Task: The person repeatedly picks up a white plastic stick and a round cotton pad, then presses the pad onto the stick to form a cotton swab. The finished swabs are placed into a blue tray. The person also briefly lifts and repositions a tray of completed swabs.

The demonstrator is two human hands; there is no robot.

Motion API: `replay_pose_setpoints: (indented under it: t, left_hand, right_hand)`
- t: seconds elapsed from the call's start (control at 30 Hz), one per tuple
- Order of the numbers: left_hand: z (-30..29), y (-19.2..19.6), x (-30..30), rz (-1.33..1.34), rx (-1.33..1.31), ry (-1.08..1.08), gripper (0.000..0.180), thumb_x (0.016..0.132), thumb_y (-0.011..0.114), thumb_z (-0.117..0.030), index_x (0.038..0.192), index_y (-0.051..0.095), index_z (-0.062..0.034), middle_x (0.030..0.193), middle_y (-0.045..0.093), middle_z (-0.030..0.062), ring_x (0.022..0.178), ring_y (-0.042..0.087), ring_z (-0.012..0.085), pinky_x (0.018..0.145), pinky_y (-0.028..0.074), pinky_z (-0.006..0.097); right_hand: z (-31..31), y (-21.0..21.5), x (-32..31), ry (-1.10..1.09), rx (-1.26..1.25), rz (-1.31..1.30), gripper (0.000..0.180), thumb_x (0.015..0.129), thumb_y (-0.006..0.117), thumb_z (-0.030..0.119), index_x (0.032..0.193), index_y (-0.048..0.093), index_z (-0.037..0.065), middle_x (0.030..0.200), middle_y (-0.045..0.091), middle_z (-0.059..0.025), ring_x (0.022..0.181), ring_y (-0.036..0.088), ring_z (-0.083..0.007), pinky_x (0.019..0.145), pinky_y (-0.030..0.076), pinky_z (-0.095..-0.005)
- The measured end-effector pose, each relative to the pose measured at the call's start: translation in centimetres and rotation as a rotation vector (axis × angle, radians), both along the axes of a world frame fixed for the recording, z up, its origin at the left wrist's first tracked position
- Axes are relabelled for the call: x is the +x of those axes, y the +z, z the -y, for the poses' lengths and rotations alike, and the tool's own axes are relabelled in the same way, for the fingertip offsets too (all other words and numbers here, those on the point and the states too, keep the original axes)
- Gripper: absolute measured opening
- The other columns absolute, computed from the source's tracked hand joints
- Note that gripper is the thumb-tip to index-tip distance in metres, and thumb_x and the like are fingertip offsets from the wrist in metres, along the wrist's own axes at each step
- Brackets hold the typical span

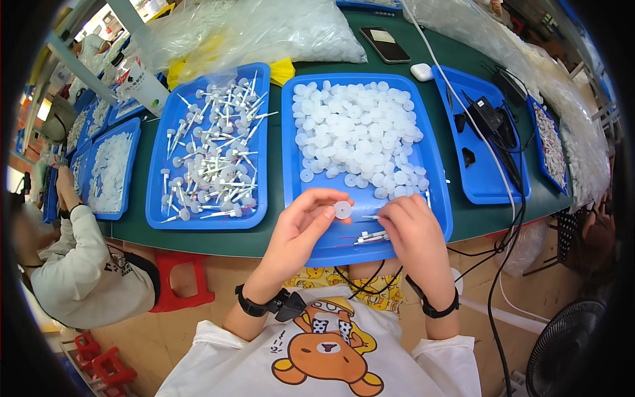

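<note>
Between thumb and fingers, my left hand (pixel 303 223) pinches a round translucent white disc (pixel 342 210) with a small hole in its middle. My right hand (pixel 415 230) is closed in a pinch on a thin white rod (pixel 372 217), its tip pointing at the disc, a small gap apart. Both hands are over the near end of a blue tray (pixel 433 205) heaped with similar discs (pixel 357 132). Several loose white rods with thin red wires (pixel 372 237) lie in that tray below my hands. My right fingers hide the rest of the held rod.
Left of it, another blue tray (pixel 153 198) holds many rods fitted with discs (pixel 218 152). A third blue tray (pixel 483 188) at right carries a black adapter (pixel 489 116) and cables. A phone (pixel 385 45), a white earphone case (pixel 421 72) and plastic bags lie behind. A co-worker (pixel 79 264) sits left.
</note>
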State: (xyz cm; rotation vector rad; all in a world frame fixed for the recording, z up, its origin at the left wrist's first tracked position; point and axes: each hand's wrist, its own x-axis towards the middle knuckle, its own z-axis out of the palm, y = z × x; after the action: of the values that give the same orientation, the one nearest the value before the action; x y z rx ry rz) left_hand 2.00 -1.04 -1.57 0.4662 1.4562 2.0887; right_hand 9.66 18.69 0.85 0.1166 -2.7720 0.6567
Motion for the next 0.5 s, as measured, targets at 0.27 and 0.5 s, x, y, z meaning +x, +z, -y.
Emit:
replay_pose_setpoints:
  t: [0.27, 0.5]
  left_hand:
    - [1.0, 1.5, 1.3, 0.015, 0.183, 0.031, 0.024, 0.1, 0.051, -0.006, 0.122, 0.053, 0.0015, 0.123, 0.06, 0.0119, 0.108, 0.059, 0.0152, 0.098, 0.045, 0.032]
    - [1.1, 1.8, 2.2, 0.074, 0.246, -0.024, 0.023, 0.1, 0.051, -0.005, 0.122, 0.053, 0.0011, 0.122, 0.058, 0.0114, 0.11, 0.058, 0.0153, 0.099, 0.045, 0.032]
  right_hand:
    - [2.0, 1.4, 2.0, -0.001, -0.84, -0.351, 0.015, 0.092, 0.055, -0.007, 0.103, 0.048, 0.0, 0.1, 0.067, -0.0209, 0.095, 0.066, -0.0265, 0.081, 0.053, -0.0347]
    - [5.1, 2.1, 1.8, 0.154, -1.083, -0.461, 0.014, 0.101, 0.043, 0.0, 0.111, 0.034, 0.001, 0.098, 0.065, -0.0288, 0.087, 0.071, -0.0344, 0.076, 0.06, -0.0403]
